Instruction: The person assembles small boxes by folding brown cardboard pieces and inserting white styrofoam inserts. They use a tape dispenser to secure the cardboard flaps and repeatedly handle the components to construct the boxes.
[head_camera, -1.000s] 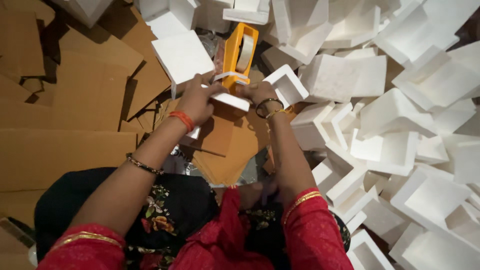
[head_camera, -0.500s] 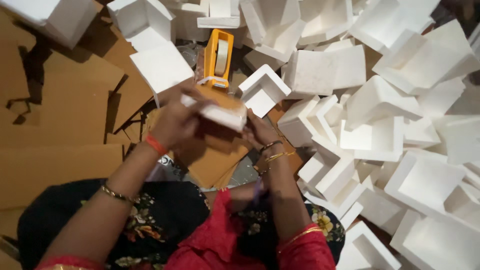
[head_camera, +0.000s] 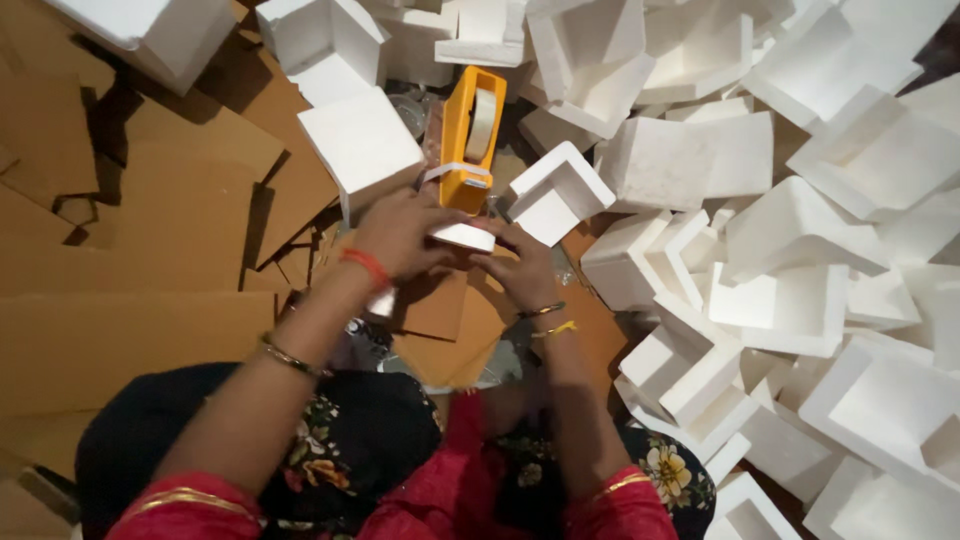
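white foam piece (head_camera: 462, 236) sits between both hands just below the orange tape dispenser (head_camera: 466, 140). left hand (head_camera: 400, 235) has its grip clamped over the piece's near side; right hand (head_camera: 522, 268) pinches its right end. brown cardboard sheets (head_camera: 150, 230) lie left, piled white foam corners (head_camera: 800, 250) right.

floor: flat brown cardboard sheets (head_camera: 130, 250) at left | right: heap of white foam corner blocks (head_camera: 800, 230) | light: dim, warm

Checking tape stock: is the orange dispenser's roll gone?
No, a pale roll still sits in the orange dispenser, just beyond both hands.
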